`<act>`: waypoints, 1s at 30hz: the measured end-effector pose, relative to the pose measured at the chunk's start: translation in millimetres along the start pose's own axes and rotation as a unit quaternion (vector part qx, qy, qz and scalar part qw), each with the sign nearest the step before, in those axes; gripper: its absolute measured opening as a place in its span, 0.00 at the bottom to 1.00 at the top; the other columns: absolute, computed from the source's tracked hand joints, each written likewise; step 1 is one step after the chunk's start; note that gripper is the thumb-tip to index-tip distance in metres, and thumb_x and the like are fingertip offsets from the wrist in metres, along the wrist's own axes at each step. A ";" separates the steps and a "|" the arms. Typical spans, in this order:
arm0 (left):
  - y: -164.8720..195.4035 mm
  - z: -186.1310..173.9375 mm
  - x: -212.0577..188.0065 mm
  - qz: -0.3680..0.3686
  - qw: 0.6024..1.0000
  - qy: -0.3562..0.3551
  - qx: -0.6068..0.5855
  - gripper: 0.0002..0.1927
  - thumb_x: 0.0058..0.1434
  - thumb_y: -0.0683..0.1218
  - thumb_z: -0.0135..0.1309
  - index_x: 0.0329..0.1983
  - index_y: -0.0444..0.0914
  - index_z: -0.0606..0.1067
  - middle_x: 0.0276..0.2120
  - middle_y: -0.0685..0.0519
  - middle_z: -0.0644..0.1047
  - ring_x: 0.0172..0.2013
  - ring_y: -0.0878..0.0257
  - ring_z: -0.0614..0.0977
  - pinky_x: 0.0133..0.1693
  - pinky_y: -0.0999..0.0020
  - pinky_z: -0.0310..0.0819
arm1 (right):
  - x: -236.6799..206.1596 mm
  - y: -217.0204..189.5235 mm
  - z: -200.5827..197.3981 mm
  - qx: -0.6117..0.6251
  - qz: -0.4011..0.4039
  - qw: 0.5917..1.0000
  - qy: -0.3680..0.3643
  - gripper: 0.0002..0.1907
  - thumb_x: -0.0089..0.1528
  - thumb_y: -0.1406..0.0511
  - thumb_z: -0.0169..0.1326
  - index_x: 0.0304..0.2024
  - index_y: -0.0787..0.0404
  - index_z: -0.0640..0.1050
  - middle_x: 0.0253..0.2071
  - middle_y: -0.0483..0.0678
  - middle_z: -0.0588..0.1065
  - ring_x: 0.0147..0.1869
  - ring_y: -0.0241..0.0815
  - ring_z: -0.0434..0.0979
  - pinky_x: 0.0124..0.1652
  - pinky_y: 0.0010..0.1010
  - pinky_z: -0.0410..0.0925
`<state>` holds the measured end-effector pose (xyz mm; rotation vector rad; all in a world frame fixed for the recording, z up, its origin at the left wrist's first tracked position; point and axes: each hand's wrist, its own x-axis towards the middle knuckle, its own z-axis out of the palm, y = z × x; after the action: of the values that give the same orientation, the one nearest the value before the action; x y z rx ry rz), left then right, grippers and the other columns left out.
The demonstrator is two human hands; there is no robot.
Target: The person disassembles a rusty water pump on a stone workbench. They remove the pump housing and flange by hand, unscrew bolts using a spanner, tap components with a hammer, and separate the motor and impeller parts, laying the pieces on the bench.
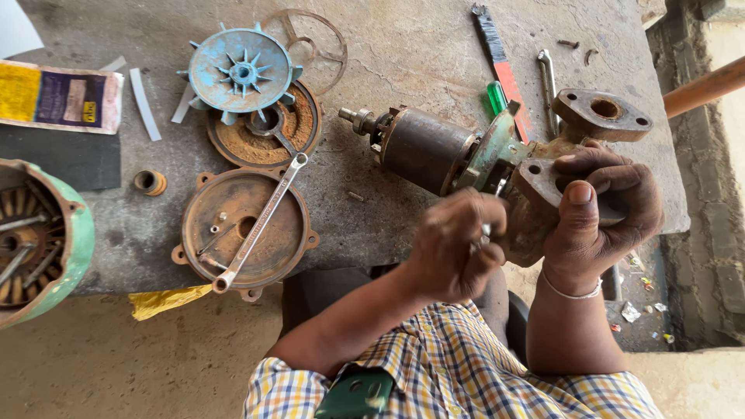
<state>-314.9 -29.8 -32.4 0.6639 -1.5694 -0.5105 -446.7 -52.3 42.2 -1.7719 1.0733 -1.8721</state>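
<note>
rusty cast-iron pump body (543, 202) with its rotor (423, 147) lies at three o'clock on the counter (403, 54), heavy, stiff, gritty. right hand (601, 206) wraps closed around the flange; left hand (454, 244) fingers pinch a small metal piece at the casing. best gripped by the flange.

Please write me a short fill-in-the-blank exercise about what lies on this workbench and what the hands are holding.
1. The ring spanner lies across the round rusty ____.
2. The fan with radial blades is painted ____.
3. The right hand grips the rusty pump body, while the ____ hand works at its underside.
4. The green motor housing sits at the bench's ____ edge.

Missing words: cover; blue; left; left
</note>
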 end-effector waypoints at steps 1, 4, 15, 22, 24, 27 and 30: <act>-6.0 8.1 -7.4 0.002 1.000 0.025 -0.007 0.23 0.77 0.64 0.26 0.43 0.44 0.64 0.29 0.53 0.74 0.24 0.65 0.74 0.22 0.71 0.69 | 0.9 0.8 -0.2 -0.005 -0.001 1.000 -0.002 0.25 0.71 0.50 0.64 0.38 0.63 0.71 0.37 0.53 0.78 0.45 0.39 0.80 0.63 0.33 0.67; -25.7 18.2 -30.4 0.096 0.992 0.065 -0.056 0.19 0.79 0.61 0.33 0.41 0.44 0.64 0.37 0.48 0.78 0.22 0.64 0.76 0.22 0.65 0.70 | 2.1 2.8 0.6 -0.018 0.005 1.000 -0.002 0.25 0.72 0.51 0.64 0.37 0.63 0.71 0.38 0.54 0.79 0.45 0.40 0.80 0.63 0.34 0.66; -38.0 -17.5 -63.1 0.205 0.972 0.007 0.114 0.12 0.73 0.39 0.49 0.48 0.43 0.58 0.55 0.43 0.76 0.43 0.55 0.81 0.41 0.63 0.81 | 2.2 -0.1 3.3 -0.011 0.005 1.000 -0.009 0.25 0.71 0.50 0.64 0.37 0.62 0.71 0.39 0.53 0.79 0.46 0.39 0.79 0.65 0.34 0.66; 11.0 -60.2 -1.6 0.050 0.997 -0.047 -0.043 0.13 0.71 0.34 0.48 0.52 0.39 0.60 0.45 0.47 0.77 0.45 0.53 0.79 0.47 0.62 0.78 | -1.8 6.2 -4.0 -0.003 0.003 1.000 -0.018 0.24 0.72 0.52 0.64 0.37 0.63 0.71 0.40 0.54 0.79 0.47 0.40 0.79 0.64 0.33 0.65; 17.8 -61.1 16.9 0.040 0.997 -0.063 -0.030 0.14 0.70 0.34 0.50 0.52 0.39 0.60 0.45 0.48 0.77 0.46 0.53 0.79 0.48 0.62 0.79 | -1.9 5.9 -5.8 -0.006 0.005 1.000 -0.021 0.24 0.73 0.52 0.64 0.37 0.63 0.71 0.41 0.55 0.79 0.47 0.40 0.79 0.64 0.33 0.65; 23.3 -56.2 36.7 0.044 0.996 -0.076 -0.017 0.17 0.69 0.34 0.53 0.54 0.37 0.60 0.46 0.48 0.76 0.48 0.51 0.79 0.51 0.59 0.78 | -1.4 6.4 -7.6 -0.012 -0.001 1.000 -0.019 0.23 0.71 0.52 0.63 0.37 0.62 0.71 0.41 0.54 0.79 0.46 0.39 0.79 0.65 0.33 0.66; 24.0 -53.9 46.6 0.041 0.995 -0.092 -0.011 0.17 0.69 0.35 0.54 0.54 0.37 0.61 0.45 0.49 0.74 0.48 0.51 0.79 0.51 0.59 0.78 | -2.6 7.9 -9.9 0.010 0.012 1.000 -0.023 0.23 0.71 0.53 0.64 0.37 0.63 0.70 0.42 0.55 0.79 0.46 0.38 0.79 0.58 0.29 0.67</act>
<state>-266.0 -40.6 23.7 0.5446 -1.7550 -0.5381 -457.7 -52.8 35.4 -1.7752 1.0489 -1.8128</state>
